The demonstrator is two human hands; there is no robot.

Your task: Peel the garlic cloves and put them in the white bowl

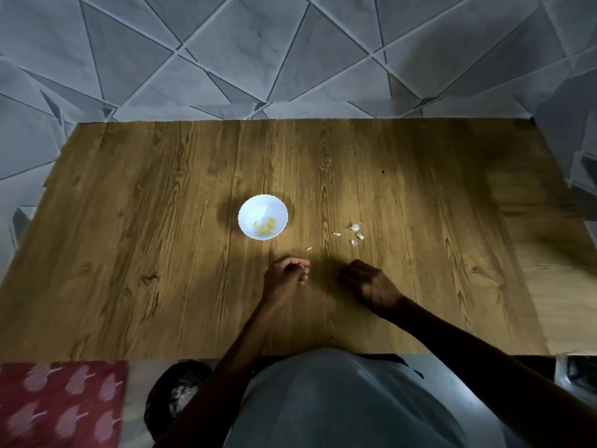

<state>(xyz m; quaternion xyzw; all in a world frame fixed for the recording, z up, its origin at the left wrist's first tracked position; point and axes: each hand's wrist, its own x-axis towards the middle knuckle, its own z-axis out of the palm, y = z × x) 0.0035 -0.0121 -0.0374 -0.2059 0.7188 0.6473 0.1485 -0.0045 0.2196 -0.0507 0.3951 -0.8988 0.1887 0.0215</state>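
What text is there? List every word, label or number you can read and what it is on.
None: no words, labels or numbers show.
The bowl is plain white.
The table shows only wood grain.
The red cloth bears only a pale leaf-like pattern.

Wooden table (129, 253) bears white bowl (258, 206), garlic cloves (359, 236).

bowl (262, 216): 1 | garlic pieces (355, 226) loose on table (161, 237): 5 | peeled cloves (266, 225) in bowl: small heap, too blurred to count | hands: 2, left hand (286, 274), right hand (368, 284) | red cloth (61, 402): 1
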